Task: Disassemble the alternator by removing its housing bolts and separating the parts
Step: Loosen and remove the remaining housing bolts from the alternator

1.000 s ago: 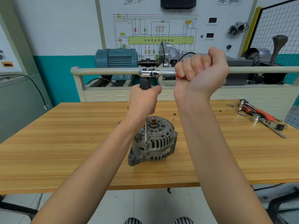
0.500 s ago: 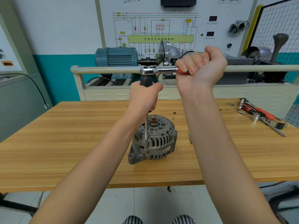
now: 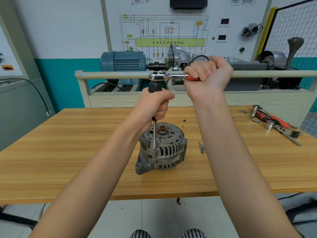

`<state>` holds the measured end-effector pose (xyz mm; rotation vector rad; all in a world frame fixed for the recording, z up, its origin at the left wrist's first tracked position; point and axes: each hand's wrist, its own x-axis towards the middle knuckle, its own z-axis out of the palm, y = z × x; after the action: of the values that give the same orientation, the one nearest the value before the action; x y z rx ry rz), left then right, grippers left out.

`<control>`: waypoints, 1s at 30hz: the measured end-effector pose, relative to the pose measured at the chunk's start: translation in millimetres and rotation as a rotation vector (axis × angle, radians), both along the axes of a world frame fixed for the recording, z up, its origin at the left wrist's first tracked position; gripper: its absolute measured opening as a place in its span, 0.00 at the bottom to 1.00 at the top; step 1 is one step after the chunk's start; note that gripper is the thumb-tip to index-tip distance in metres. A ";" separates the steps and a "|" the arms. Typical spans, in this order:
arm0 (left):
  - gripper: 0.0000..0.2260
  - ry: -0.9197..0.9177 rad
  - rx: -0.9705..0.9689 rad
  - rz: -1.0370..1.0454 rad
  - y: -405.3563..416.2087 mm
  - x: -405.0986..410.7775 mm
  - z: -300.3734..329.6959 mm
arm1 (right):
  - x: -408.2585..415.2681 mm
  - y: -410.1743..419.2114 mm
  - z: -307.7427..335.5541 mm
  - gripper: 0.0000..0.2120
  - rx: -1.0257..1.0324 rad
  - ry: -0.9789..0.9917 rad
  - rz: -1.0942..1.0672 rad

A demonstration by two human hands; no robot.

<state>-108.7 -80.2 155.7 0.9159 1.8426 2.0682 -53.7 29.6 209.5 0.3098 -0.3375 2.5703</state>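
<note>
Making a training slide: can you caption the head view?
Left hand steadies the extension on an alternator bolt while right hand turns the ratchet.

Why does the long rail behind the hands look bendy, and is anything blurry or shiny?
In the head view, the wide-angle lens bows the rail and stretches the arms near the edges. The alternator looks sharp, not blurry. The ratchet head shows a bright glint. Lighting is soft and even, with only faint shadows on the table.

Wood-grain desk (image 3: 68, 152) in front, white wall w/ teal lower band (image 3: 65, 79) behind, wiring-diagram board (image 3: 164, 31) ctr, wire grid panel (image 3: 295, 26) right, pale tiled floor (image 3: 154, 217).
</note>
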 end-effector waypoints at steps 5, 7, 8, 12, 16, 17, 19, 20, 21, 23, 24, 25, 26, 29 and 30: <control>0.16 -0.020 0.101 0.276 7.0 5.1 -5.4 | 11.7 -24.9 -2.9 0.25 0.144 0.084 -0.255; 0.16 0.009 0.077 0.215 0.9 3.7 -5.5 | 11.9 -24.5 -0.9 0.26 0.161 0.082 -0.229; 0.17 0.022 0.052 0.133 -4.2 2.1 -4.4 | 10.1 -20.8 1.3 0.26 0.153 0.065 -0.190; 0.18 0.063 0.028 -0.069 -14.6 -1.9 -0.4 | -1.8 -5.0 7.1 0.24 0.055 -0.045 0.012; 0.23 0.007 0.137 -0.094 -7.8 -1.1 -1.8 | -5.0 -5.5 4.0 0.24 -0.001 -0.029 0.051; 0.23 -0.006 0.136 -0.073 -6.1 -0.7 -1.5 | -3.0 -7.0 2.8 0.25 0.009 -0.011 0.023; 0.20 -0.026 0.122 0.052 -1.5 0.9 -0.8 | 3.2 -12.5 0.5 0.26 0.060 0.035 -0.072; 0.18 -0.034 0.118 0.136 1.4 1.5 -1.2 | 6.9 -17.1 -0.8 0.26 0.093 0.059 -0.135; 0.17 -0.038 0.116 0.217 4.5 2.0 -1.8 | 10.6 -22.6 -2.5 0.26 0.122 0.080 -0.202; 0.15 -0.019 0.116 0.336 8.9 3.8 -3.4 | 16.1 -31.9 -5.7 0.26 0.159 0.116 -0.301; 0.14 -0.003 0.113 0.359 9.0 4.4 -4.4 | 17.7 -33.9 -6.2 0.27 0.169 0.127 -0.317; 0.14 0.012 0.106 0.348 7.6 4.1 -5.4 | 18.5 -33.4 -5.5 0.27 0.172 0.127 -0.310; 0.14 0.029 0.096 0.298 4.5 3.6 -5.9 | 17.9 -30.5 -3.8 0.27 0.166 0.115 -0.283; 0.17 0.040 0.111 -0.024 -9.5 -0.2 -4.2 | 9.5 -15.4 4.3 0.26 0.102 0.034 -0.134; 0.18 0.019 0.123 -0.136 -13.5 -1.9 -2.8 | 6.0 -11.8 6.4 0.26 0.081 0.007 -0.071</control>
<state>-110.6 -93.7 152.9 1.0627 1.6274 2.1150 -47.7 17.9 215.9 0.3307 -0.4429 2.4899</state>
